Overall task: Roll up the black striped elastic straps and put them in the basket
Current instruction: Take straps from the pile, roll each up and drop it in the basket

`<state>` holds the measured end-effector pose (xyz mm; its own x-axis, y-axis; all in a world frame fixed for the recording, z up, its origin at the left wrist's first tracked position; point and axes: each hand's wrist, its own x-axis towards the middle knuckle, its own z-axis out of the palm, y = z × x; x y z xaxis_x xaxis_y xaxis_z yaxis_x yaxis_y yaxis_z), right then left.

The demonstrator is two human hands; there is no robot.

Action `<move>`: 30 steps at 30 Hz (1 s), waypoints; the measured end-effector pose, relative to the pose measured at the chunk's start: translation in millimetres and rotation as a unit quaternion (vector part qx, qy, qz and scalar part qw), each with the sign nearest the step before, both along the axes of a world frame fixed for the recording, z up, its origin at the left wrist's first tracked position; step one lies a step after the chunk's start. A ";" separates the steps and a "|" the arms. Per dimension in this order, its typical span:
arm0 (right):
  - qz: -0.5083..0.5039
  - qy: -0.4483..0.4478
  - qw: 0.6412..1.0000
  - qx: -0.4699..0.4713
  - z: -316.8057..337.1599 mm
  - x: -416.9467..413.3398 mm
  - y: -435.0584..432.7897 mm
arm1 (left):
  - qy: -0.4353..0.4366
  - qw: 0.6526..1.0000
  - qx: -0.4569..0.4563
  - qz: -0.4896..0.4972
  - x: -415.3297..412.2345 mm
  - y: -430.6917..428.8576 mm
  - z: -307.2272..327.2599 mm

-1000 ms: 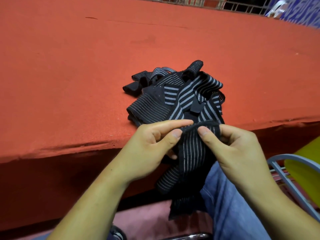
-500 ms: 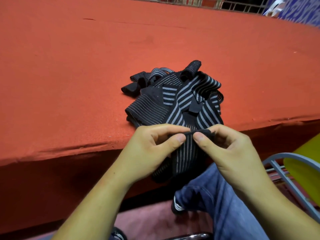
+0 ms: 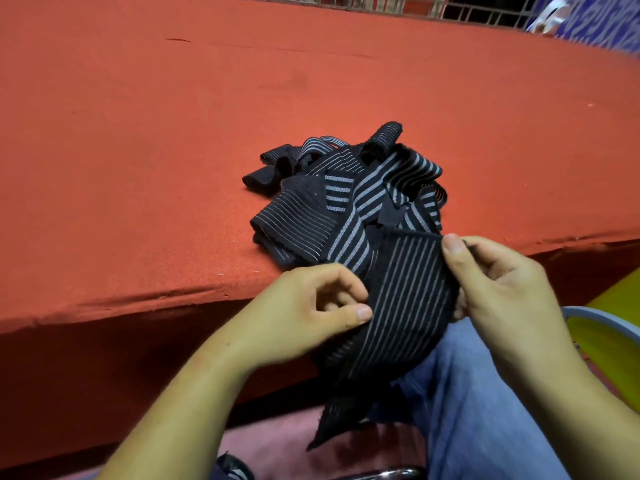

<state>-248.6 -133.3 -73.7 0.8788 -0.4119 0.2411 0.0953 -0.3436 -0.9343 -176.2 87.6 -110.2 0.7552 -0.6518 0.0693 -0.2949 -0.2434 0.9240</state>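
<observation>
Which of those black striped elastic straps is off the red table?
The thin-striped black strap pinched between the left hand and right hand; the others lie heaped on the red table.

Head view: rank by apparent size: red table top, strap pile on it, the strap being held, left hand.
1. red table top, by far.
2. strap pile.
3. held strap, near the pile in size and closer to the camera, so unsure.
4. left hand.

My strap (image 3: 405, 299) hides both hands' fingertips; at one o'clock, a blurred blue banner (image 3: 602, 27) is cut off.
</observation>
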 end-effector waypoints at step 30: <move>0.003 -0.059 0.980 0.191 22.6 10.3 -21.6 | 0.023 0.890 0.428 -0.156 -1.0 -0.1 -43.5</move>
